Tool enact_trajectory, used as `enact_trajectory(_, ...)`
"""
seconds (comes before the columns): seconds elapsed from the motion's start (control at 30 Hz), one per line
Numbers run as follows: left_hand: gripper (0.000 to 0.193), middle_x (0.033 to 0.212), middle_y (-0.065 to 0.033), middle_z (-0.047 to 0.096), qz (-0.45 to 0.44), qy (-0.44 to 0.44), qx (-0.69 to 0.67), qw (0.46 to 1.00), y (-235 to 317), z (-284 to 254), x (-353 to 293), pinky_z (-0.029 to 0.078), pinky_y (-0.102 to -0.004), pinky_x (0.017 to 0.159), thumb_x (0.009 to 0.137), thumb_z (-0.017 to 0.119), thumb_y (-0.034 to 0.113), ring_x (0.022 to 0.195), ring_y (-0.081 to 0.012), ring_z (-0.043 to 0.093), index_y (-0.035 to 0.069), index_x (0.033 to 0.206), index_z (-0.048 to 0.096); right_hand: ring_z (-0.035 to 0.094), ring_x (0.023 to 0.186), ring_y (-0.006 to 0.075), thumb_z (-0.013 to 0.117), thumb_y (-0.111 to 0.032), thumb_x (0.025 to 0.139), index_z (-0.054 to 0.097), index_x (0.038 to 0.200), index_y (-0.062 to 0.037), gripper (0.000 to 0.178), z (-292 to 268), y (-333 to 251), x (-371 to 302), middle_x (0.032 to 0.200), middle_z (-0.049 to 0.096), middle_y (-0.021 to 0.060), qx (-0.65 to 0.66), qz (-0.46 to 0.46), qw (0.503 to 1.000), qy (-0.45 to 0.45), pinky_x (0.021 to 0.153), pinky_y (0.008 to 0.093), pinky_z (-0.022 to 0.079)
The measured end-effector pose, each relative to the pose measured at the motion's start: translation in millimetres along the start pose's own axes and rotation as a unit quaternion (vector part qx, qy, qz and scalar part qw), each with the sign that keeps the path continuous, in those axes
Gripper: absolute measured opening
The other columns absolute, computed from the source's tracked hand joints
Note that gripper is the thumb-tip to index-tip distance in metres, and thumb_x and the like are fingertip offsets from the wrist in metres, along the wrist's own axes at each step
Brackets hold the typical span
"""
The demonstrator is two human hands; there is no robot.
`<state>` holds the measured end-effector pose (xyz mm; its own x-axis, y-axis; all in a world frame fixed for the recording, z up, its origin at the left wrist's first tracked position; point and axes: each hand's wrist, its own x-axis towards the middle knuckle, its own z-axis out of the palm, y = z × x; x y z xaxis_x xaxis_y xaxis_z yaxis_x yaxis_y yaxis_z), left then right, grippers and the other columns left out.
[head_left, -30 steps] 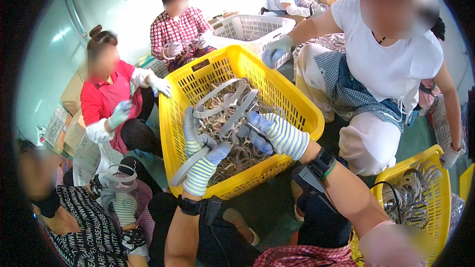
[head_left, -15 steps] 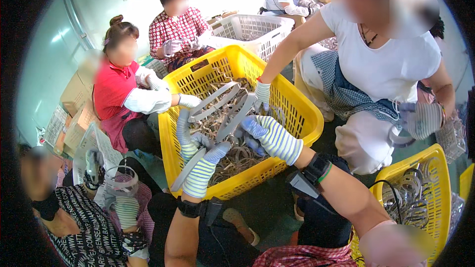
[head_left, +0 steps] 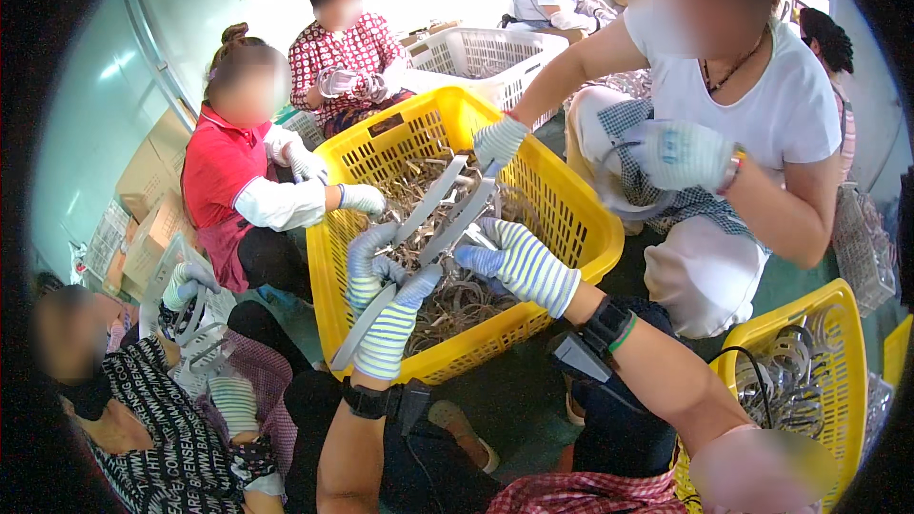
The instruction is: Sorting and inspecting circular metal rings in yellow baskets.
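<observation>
My left hand (head_left: 386, 300), in a striped glove with blue-grey fingers, is closed around several curved grey metal bands (head_left: 362, 328). Two longer grey bands (head_left: 459, 219) rise from it over the yellow basket. My right hand (head_left: 528, 268), gloved alike, is closed beside their right edge. Between its thumb and forefinger shows a small pale metal strip (head_left: 483, 236), partly hidden. Beneath both hands the yellow basket (head_left: 562, 214) holds a tangled heap of small metal pieces and loops (head_left: 419, 186).
Gloved co-workers sit around the basket; one's hand (head_left: 362, 199) reaches in from the left, another's (head_left: 500, 141) from the far right. That right person also holds a grey ring (head_left: 624, 195). A second yellow basket (head_left: 850, 390) with metal rings stands lower right. A white basket (head_left: 533, 62) stands behind.
The bands in my left hand have tilted more upright and to the right. The right co-worker's ring has come up and inward. At lower left, a co-worker's raised hand and rings have shifted.
</observation>
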<state>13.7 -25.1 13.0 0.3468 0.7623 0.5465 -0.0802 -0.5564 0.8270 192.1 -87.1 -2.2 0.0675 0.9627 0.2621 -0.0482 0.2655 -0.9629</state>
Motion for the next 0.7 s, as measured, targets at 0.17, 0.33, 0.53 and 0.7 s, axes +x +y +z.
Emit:
enact_trajectory(0.17,0.064,0.088,0.0012,0.054,0.016,-0.012,-0.020,1.000,14,3,-2,0.043,-0.0164,0.057,0.069,0.074,0.002,0.060,-0.0032,0.045,0.009,0.124,0.044,0.047,0.067,0.0053,0.063,-0.024,0.084,0.060,0.094,-0.0009,0.025,1,9,5,0.075,0.059,0.0007,0.010,-0.027,0.996,0.089,0.059,0.0235,0.041)
enact_trajectory(0.33,0.051,0.114,-0.0024,0.053,0.023,0.032,-0.050,0.998,17,4,3,0.040,-0.0166,0.048,0.079,0.066,0.007,0.061,-0.0028,0.046,0.009,0.125,0.044,0.041,0.040,0.0072,0.053,-0.045,0.088,0.060,0.086,-0.0088,0.036,-2,-22,-7,0.056,0.049,-0.0027,0.159,0.122,0.979,0.028,0.036,0.0212,0.031)
enact_trajectory(0.53,0.020,0.087,-0.0042,0.062,-0.062,-0.130,0.060,0.988,-4,3,1,0.044,-0.0229,0.052,0.089,0.054,0.016,0.060,-0.0073,0.052,0.007,0.106,0.058,0.040,0.042,0.0071,0.051,-0.050,0.088,0.060,0.084,-0.0083,0.043,-1,-27,-9,0.056,0.049,-0.0020,0.178,0.123,0.976,0.010,0.038,0.0202,0.031)
enact_trajectory(0.7,0.023,0.074,-0.0096,0.063,-0.009,-0.413,0.230,0.881,-1,10,-5,0.048,-0.0315,0.062,0.089,0.051,0.022,0.066,-0.0175,0.061,0.005,0.103,0.059,0.046,0.049,0.0078,0.055,-0.046,0.086,0.060,0.089,-0.0075,0.039,-5,-22,-9,0.062,0.053,-0.0009,0.128,0.109,0.985,-0.025,0.045,0.0209,0.036)
